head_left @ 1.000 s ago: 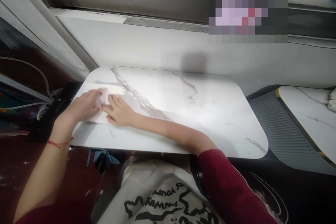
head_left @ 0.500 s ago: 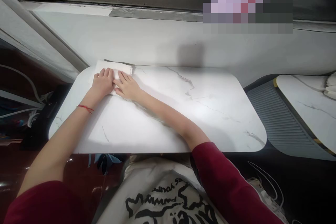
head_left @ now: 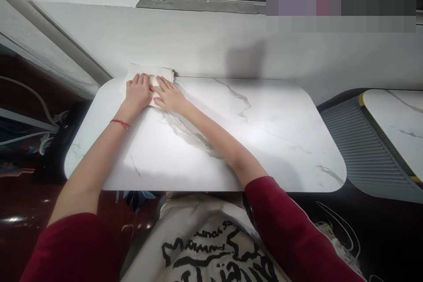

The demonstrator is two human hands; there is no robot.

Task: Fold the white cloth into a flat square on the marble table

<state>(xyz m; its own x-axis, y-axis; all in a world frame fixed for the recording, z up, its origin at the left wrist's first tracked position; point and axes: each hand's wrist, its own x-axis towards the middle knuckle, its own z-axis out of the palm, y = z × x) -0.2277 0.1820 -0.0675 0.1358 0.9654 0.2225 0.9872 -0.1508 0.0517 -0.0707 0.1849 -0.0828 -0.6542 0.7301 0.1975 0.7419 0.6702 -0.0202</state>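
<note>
A folded white cloth with a scalloped edge lies at the back left of the white marble-patterned tabletop, its far edge up against the wall. On its left part, my left hand presses down with bent fingers held close together; a red string bracelet circles the wrist. Beside it, my right hand lies on the cloth with fingers stretched and spread, palm down. The two hands nearly touch. Part of the cloth is hidden under them.
A white wall rises along the table's back edge. To the right stand a grey ribbed panel and a second marble-patterned tabletop. White cables hang at the left.
Both hands and the cloth have slid away from me, towards the back edge and wall, and slightly right. The camera view has shifted a little too.
</note>
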